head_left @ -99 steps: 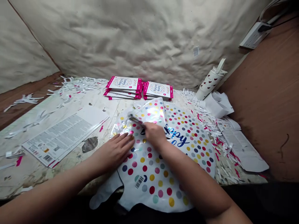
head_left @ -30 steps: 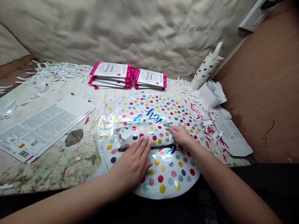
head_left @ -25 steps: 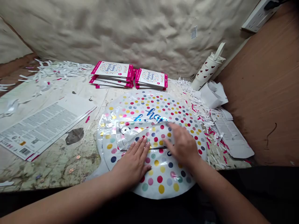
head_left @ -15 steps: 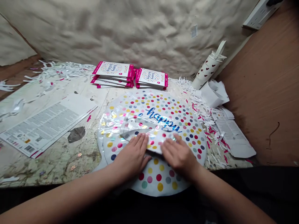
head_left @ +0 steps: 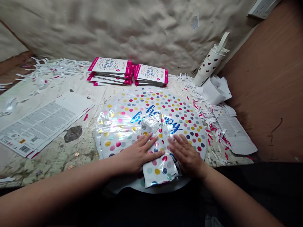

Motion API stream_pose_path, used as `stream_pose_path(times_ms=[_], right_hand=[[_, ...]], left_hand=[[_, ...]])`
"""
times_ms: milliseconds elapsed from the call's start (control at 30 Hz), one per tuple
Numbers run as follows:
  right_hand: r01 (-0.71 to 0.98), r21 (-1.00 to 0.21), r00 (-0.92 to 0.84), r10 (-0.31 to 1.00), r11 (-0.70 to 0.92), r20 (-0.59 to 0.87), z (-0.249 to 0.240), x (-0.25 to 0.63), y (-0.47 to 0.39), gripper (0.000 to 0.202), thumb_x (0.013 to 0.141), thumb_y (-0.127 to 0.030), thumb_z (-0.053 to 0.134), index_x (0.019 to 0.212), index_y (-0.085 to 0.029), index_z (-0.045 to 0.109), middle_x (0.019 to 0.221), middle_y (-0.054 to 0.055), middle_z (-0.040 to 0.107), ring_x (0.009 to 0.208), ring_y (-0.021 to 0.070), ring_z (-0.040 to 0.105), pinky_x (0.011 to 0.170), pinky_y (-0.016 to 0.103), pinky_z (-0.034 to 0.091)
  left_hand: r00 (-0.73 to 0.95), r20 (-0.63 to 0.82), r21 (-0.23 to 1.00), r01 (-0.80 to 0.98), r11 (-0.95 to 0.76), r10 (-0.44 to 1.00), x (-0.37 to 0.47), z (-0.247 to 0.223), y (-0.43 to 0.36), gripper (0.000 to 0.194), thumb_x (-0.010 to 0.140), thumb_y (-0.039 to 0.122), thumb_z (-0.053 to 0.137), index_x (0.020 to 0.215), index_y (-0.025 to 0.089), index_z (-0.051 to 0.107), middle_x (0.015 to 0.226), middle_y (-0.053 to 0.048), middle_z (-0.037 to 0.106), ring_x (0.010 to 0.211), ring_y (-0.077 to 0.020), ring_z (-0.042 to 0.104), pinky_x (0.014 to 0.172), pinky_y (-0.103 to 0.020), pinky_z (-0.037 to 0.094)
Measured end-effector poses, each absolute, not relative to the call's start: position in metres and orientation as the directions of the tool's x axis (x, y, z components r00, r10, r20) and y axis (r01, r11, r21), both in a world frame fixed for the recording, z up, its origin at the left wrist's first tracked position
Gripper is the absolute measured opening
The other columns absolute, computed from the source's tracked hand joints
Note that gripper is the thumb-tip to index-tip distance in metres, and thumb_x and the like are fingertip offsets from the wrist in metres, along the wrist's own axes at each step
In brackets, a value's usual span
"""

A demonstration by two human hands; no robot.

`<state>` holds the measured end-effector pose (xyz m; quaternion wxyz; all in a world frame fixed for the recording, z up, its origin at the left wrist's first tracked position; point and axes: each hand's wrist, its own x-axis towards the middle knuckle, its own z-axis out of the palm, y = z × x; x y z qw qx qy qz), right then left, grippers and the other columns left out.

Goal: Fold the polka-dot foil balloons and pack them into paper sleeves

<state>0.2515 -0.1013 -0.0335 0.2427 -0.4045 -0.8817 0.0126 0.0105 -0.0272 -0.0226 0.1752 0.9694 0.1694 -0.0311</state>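
Observation:
A flat foil balloon [head_left: 129, 126] with coloured dots and blue lettering lies at the front of the table; its left rim looks layered, as of more than one sheet. On top of it is a folded foil balloon [head_left: 158, 171], a narrow dotted packet with a creased upper end. My left hand [head_left: 138, 155] presses on this packet, palm down, fingers spread. Along the packet's right edge, my right hand [head_left: 187, 154] rests with its fingers stretched out. Both hands are open, and their palms are hidden.
Two stacks of pink-edged packages, a left stack [head_left: 110, 66] and a right stack [head_left: 151, 74], stand at the back. Printed card sheets [head_left: 49, 121] lie at left. Shredded paper [head_left: 202, 110], a heart-patterned tumbler [head_left: 209, 66] and another card [head_left: 236, 132] occupy the right side.
The balloon packet lay crosswise under both hands; now it is narrower and runs lengthwise toward me. My left hand has spread its fingers over it, and my right hand has moved to its right edge.

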Motion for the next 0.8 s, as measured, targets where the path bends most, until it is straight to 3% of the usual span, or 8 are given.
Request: stream_pose_path(times_ms=[67,167,267,400,467,533,667,800], right_hand=[[0.602,-0.195,-0.712,0.631,0.774,0.309,-0.028,0.252,-0.098,0.048,0.088,-0.009,0.042,0.133,-0.025,0.040,0.128,0.006,0.055,0.127,0.0200,0.040,0.107,0.046,0.029],[0.580,-0.372,-0.718,0.671,0.724,0.186,-0.020,0.253,-0.092,0.035,0.087,-0.013,0.045,0.119,-0.022,0.056,0.119,0.006,0.062,0.114,0.0197,0.055,0.101,0.042,0.036],[0.615,-0.640,-0.582,0.813,0.460,0.026,-0.012,0.254,-0.082,0.028,0.080,-0.018,0.054,0.105,-0.025,0.065,0.106,0.004,0.069,0.098,0.0196,0.063,0.090,0.037,0.043],[0.477,-0.874,-0.230,0.947,-0.092,-0.226,-0.010,0.252,-0.058,0.014,0.078,-0.031,0.056,0.079,-0.020,0.065,0.074,0.001,0.067,0.067,0.0158,0.062,0.063,0.028,0.049],[0.358,-0.875,-0.061,0.926,-0.327,-0.371,-0.015,0.249,-0.044,0.024,0.079,-0.043,0.055,0.077,-0.019,0.059,0.056,-0.002,0.058,0.048,0.0131,0.055,0.046,0.025,0.045],[0.302,-0.842,0.024,0.887,-0.447,-0.462,-0.021,0.247,-0.032,0.032,0.079,-0.051,0.051,0.078,-0.020,0.055,0.047,-0.005,0.050,0.037,0.0108,0.046,0.036,0.023,0.038],[0.344,-0.816,0.102,0.883,-0.464,-0.459,-0.021,0.250,-0.019,0.041,0.083,-0.060,0.041,0.074,-0.021,0.052,0.048,-0.001,0.052,0.035,0.0120,0.045,0.033,0.024,0.033],[0.485,-0.791,0.222,0.927,-0.373,-0.301,-0.007,0.241,-0.024,0.039,0.086,-0.055,0.038,0.087,-0.020,0.056,0.070,0.007,0.062,0.057,0.0195,0.059,0.046,0.030,0.043]], left_hand=[[0.951,-0.095,0.295,0.310,-0.904,0.295,0.007,-0.025,-0.030,0.063,0.080,0.030,0.054,0.138,0.017,0.034,0.147,-0.018,0.020,0.135,-0.0380,0.013,0.105,-0.055,0.023],[0.954,0.013,0.235,0.288,-0.928,0.299,-0.004,-0.027,-0.036,0.048,0.086,0.018,0.042,0.134,0.010,0.040,0.139,-0.019,0.038,0.131,-0.0304,0.030,0.106,-0.047,0.029],[0.924,0.108,0.363,0.307,-0.880,0.367,-0.010,-0.022,-0.035,0.038,0.087,0.013,0.038,0.121,0.019,0.055,0.122,-0.009,0.058,0.116,-0.0231,0.050,0.100,-0.039,0.039],[0.745,-0.171,0.713,0.545,-0.441,0.644,0.002,-0.001,-0.012,0.022,0.083,0.030,0.046,0.090,0.021,0.065,0.084,-0.001,0.067,0.079,-0.0165,0.061,0.069,-0.024,0.049],[0.585,-0.333,0.743,0.646,-0.176,0.739,0.013,0.006,0.005,0.025,0.082,0.039,0.046,0.073,0.019,0.059,0.063,0.002,0.060,0.059,-0.0132,0.056,0.052,-0.020,0.043],[0.470,-0.427,0.734,0.679,-0.006,0.773,0.022,0.007,0.018,0.030,0.080,0.045,0.048,0.064,0.019,0.051,0.053,0.004,0.052,0.049,-0.0111,0.049,0.045,-0.019,0.037],[0.409,-0.531,0.702,0.703,0.115,0.742,0.031,0.000,0.031,0.029,0.080,0.043,0.046,0.062,0.020,0.044,0.052,0.002,0.055,0.042,-0.0116,0.050,0.039,-0.020,0.036],[0.390,-0.574,0.670,0.729,0.139,0.720,0.034,-0.004,0.032,0.027,0.081,0.041,0.045,0.064,0.020,0.044,0.051,0.001,0.056,0.041,-0.0142,0.055,0.037,-0.021,0.039]])
